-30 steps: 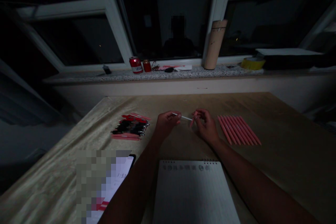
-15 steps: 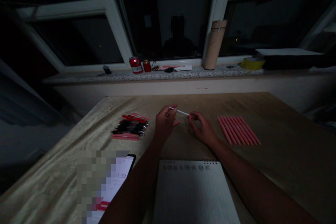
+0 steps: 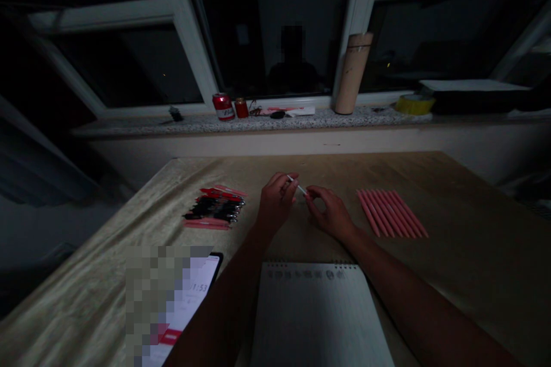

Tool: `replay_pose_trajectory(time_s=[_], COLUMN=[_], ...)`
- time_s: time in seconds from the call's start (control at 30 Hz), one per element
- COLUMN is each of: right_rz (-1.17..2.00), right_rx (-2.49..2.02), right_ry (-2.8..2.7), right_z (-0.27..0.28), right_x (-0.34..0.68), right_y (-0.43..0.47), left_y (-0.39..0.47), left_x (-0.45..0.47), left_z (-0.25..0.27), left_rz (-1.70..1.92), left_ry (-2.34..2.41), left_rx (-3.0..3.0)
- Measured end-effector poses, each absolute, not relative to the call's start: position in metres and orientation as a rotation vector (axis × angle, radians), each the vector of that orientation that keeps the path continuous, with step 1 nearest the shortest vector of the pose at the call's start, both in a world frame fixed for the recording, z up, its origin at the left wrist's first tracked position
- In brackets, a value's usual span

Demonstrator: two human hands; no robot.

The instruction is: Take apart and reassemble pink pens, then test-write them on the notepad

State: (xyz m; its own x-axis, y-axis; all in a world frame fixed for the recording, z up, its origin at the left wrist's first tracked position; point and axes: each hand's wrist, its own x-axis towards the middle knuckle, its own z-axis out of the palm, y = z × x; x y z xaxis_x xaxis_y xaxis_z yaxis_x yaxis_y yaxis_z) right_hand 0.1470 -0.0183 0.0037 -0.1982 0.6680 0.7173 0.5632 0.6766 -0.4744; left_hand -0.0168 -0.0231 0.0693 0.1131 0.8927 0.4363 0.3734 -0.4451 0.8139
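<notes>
My left hand [image 3: 278,198] pinches a thin white pen refill [image 3: 298,186], which slants down to the right. At the lower end of the refill, the fingertips of my right hand [image 3: 329,209] are closed on it, and a small pink bit shows there too dimly to make out. A pink pen part, mostly hidden, lies by my left fingers. To the right is a neat row of pink pens [image 3: 390,213]. Left of my hands is a pile of black, red and pink pens [image 3: 215,207].
A spiral notebook [image 3: 318,321] lies in front of me, with a lit phone [image 3: 193,292] to its left. On the windowsill [image 3: 185,126] stand a red can [image 3: 222,106], a small red jar [image 3: 241,108], a tall tan cylinder [image 3: 353,73] and a yellow tape roll [image 3: 414,104].
My left hand has moved a little right, bringing the two hands closer together. Less of the white refill shows between them, and the pink part on the table is now mostly covered.
</notes>
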Motion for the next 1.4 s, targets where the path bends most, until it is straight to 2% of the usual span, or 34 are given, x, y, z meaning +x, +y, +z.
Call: replay_pose_trajectory(time_s=[0.27,0.57,0.77,0.87,1.2,1.4], right_rz=[0.162,0.328,0.431,0.462,0.462,0.425], right_rx=[-0.971,-0.960,-0.958,-0.965,-0.960,-0.958], right_ry=[-1.864,-1.648,-1.560,-1.535,-1.532,-1.559], right_z=[0.006,0.005,0.003,0.003,0.006,0.003], right_x=[0.145,0.146,0.147,0.146,0.144,0.144], right_y=[-0.022,-0.018,-0.016,-0.017,-0.019,-0.017], left_y=[-0.015,-0.006,-0.005,-0.007,-0.006,-0.006], left_x=[-0.009,-0.016,-0.013,-0.010,-0.006,-0.011], left_z=[0.060,0.048,0.024,0.019,0.019,0.030], left_rz=[1.139,1.062,0.594,0.495,0.331,0.429], left_ry=[1.161,1.299,1.603,1.640,1.660,1.587], left_rx=[2.277,2.334,2.613,2.688,2.843,2.796])
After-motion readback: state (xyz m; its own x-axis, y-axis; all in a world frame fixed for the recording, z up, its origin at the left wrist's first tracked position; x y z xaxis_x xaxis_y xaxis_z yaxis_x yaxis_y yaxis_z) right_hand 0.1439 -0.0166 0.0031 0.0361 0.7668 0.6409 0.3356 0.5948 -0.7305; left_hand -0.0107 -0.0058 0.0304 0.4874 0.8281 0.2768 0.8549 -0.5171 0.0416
